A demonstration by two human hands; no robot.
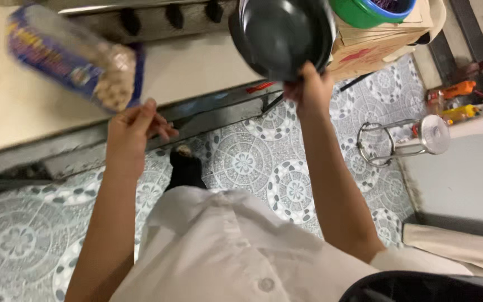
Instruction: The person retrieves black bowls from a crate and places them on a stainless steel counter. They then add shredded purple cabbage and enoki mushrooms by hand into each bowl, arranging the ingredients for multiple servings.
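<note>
Frying pan (pixel 282 34), black and round, hangs tilted in the air at the far side of the head view, above the edge of the pale counter (pixel 197 67) and in front of the stove knobs (pixel 174 15); the right hand (pixel 310 89) is clenched around its handle, lifting it clear of any surface. So the pan is already picked up and not yet set down anywhere. The left hand (pixel 132 131) sits near the counter edge with fingers loosely curled, grasping nothing that shows, just below a blurred bag of beans (pixel 74 56) lying on the counter. Motion blur smears the bag, the pan's handle is hidden inside the fist, and the stove top is cut off at the far edge. A steel kettle stand (pixel 403 140) rests on the patterned tile floor (pixel 264 162) to the right.
</note>
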